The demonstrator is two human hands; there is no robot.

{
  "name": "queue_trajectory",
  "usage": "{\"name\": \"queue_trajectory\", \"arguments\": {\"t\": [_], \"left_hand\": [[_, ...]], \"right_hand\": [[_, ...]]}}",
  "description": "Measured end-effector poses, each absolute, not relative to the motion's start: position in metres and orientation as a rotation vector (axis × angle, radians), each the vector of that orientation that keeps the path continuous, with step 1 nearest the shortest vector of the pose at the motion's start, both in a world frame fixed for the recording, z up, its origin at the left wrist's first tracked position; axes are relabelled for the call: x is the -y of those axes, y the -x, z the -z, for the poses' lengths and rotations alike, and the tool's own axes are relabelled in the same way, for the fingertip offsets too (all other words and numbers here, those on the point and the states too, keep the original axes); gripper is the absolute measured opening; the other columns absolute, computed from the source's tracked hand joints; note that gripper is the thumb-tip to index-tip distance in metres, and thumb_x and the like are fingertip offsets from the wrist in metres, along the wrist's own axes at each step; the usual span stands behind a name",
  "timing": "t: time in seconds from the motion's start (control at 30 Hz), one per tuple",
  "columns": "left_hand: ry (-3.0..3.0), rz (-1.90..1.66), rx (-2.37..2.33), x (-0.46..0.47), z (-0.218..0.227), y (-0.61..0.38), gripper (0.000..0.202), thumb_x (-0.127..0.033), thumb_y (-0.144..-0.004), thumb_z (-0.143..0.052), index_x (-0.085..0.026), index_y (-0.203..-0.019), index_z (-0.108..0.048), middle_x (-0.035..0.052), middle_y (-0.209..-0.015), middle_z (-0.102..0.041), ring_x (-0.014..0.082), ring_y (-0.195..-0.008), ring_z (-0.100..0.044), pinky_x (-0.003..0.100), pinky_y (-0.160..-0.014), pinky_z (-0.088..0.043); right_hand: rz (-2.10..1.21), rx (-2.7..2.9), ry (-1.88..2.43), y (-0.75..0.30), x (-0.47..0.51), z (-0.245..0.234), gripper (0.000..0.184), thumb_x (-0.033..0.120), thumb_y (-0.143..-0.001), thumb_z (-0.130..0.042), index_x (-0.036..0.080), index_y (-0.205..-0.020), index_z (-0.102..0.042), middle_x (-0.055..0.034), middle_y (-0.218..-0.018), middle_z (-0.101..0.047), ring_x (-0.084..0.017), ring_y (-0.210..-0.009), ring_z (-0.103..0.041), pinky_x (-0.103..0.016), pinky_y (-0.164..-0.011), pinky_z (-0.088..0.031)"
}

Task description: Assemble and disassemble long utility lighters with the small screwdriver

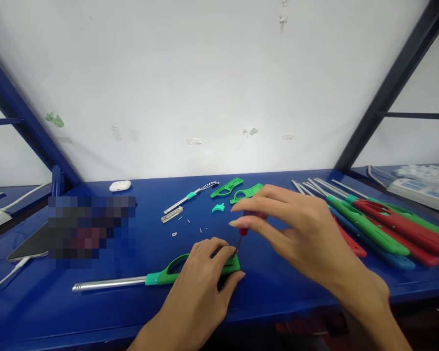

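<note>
My left hand [205, 278] presses down on the green handle of a long-nosed gas lighter [164, 275] that lies on the blue bench, its silver tube [108, 283] pointing left. My right hand [296, 224] pinches a small red-handled screwdriver [242, 233] between its fingertips, upright, with the tip at the right end of that handle beside my left fingers. Behind them lie loose green shell halves [227, 187], a teal trigger piece [218, 208], a bare metal tube with wires [190, 196] and tiny screws [188, 222].
A heap of assembled red, green and blue lighters [380, 224] lies at the right. A white earbud case [120, 185] sits at the back left, a phone with a cable [29, 248] at the left, a power strip [420, 189] far right. The bench edge [95, 324] runs close in front.
</note>
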State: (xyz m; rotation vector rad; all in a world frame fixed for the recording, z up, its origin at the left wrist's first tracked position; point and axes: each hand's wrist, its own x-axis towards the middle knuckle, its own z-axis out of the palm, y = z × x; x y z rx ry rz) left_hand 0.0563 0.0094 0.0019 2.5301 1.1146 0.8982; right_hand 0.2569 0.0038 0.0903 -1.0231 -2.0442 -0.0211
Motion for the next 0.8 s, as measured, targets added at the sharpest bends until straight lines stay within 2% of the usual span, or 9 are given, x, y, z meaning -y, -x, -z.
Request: {"name": "queue_trajectory", "arguments": {"t": [0.07, 0.13, 0.2, 0.3, 0.33, 0.5, 0.6, 0.7, 0.8], "left_hand": [[-2.52, -0.879, -1.116, -0.01, -0.003, -0.057, 0.025, -0.013, -0.093, -0.076, -0.022, -0.114, -0.066, 0.006, -0.116, -0.07, 0.029, -0.104, -0.068, 0.049, -0.093, -0.057], [-2.514, -0.871, -1.114, -0.01, -0.004, -0.057, 0.026, -0.011, -0.092, -0.076, -0.022, -0.113, -0.067, 0.006, -0.116, -0.07, 0.0291, -0.104, -0.069, 0.049, -0.093, -0.056], [-2.515, -0.867, -1.113, -0.011, -0.005, -0.058, 0.026, -0.009, -0.09, -0.077, -0.021, -0.111, -0.067, 0.0059, -0.115, -0.071, 0.0292, -0.103, -0.069, 0.049, -0.092, -0.056], [-2.522, -0.866, -1.114, -0.01, -0.005, -0.057, 0.026, -0.009, -0.09, -0.077, -0.021, -0.111, -0.068, 0.006, -0.115, -0.072, 0.03, -0.104, -0.07, 0.049, -0.092, -0.057], [-2.526, -0.869, -1.112, -0.009, -0.005, -0.056, 0.026, -0.01, -0.091, -0.077, -0.022, -0.112, -0.068, 0.006, -0.116, -0.072, 0.0305, -0.105, -0.07, 0.05, -0.093, -0.057], [-2.528, -0.885, -1.116, -0.008, -0.003, -0.055, 0.032, -0.013, -0.091, -0.078, -0.024, -0.119, -0.067, 0.0059, -0.118, -0.072, 0.0315, -0.106, -0.07, 0.052, -0.095, -0.057], [-2.516, -0.861, -1.114, -0.008, -0.003, -0.055, 0.029, -0.013, -0.092, -0.076, -0.024, -0.118, -0.067, 0.0058, -0.118, -0.072, 0.032, -0.109, -0.069, 0.053, -0.096, -0.056], [-2.501, -0.833, -1.118, -0.008, -0.003, -0.056, 0.026, -0.014, -0.094, -0.075, -0.023, -0.116, -0.067, 0.0059, -0.119, -0.07, 0.0314, -0.11, -0.068, 0.055, -0.098, -0.055], [-2.498, -0.824, -1.12, -0.008, -0.002, -0.056, 0.026, -0.014, -0.094, -0.074, -0.023, -0.117, -0.067, 0.0058, -0.119, -0.07, 0.0302, -0.108, -0.067, 0.055, -0.098, -0.055]], "right_hand": [[-0.071, 2.074, 0.989, -0.258, -0.004, -0.09, 0.023, 0.024, -0.105, -0.064, 0.026, -0.125, -0.076, 0.0021, -0.111, -0.077, -0.01, -0.094, -0.071, -0.021, -0.087, -0.051], [-0.204, 2.091, 0.95, -0.26, -0.004, -0.09, 0.032, 0.018, -0.107, -0.057, 0.028, -0.134, -0.07, 0.0036, -0.112, -0.078, -0.01, -0.098, -0.071, -0.02, -0.089, -0.051], [-0.255, 2.062, 0.949, -0.261, -0.005, -0.09, 0.028, 0.016, -0.107, -0.057, 0.029, -0.126, -0.073, 0.0057, -0.105, -0.078, -0.009, -0.089, -0.07, -0.019, -0.083, -0.051], [-0.147, 2.007, 1.027, -0.259, -0.005, -0.091, 0.004, 0.025, -0.101, -0.071, 0.027, -0.101, -0.075, 0.0073, -0.093, -0.075, -0.007, -0.074, -0.064, -0.019, -0.072, -0.049], [-0.084, 2.001, 1.048, -0.259, -0.004, -0.091, 0.004, 0.029, -0.098, -0.075, 0.026, -0.095, -0.074, 0.0075, -0.088, -0.073, -0.007, -0.069, -0.061, -0.019, -0.069, -0.047], [0.206, 2.004, 1.035, -0.257, -0.003, -0.088, 0.034, 0.045, -0.091, -0.081, 0.019, -0.079, -0.061, 0.0068, -0.07, -0.062, -0.006, -0.055, -0.047, -0.021, -0.055, -0.038], [0.375, 1.965, 1.018, -0.254, -0.009, -0.082, 0.053, 0.055, -0.094, -0.074, 0.02, -0.065, -0.046, 0.0082, -0.058, -0.045, -0.007, -0.051, -0.035, -0.025, -0.05, -0.028], [0.482, 1.948, 1.037, -0.251, -0.016, -0.075, 0.06, 0.052, -0.102, -0.064, 0.02, -0.058, -0.038, 0.0082, -0.055, -0.032, -0.008, -0.05, -0.024, -0.028, -0.05, -0.022], [0.529, 1.938, 1.077, -0.249, -0.019, -0.073, 0.06, 0.047, -0.107, -0.056, 0.019, -0.057, -0.037, 0.0072, -0.054, -0.031, -0.009, -0.049, -0.024, -0.03, -0.051, -0.02]]}}
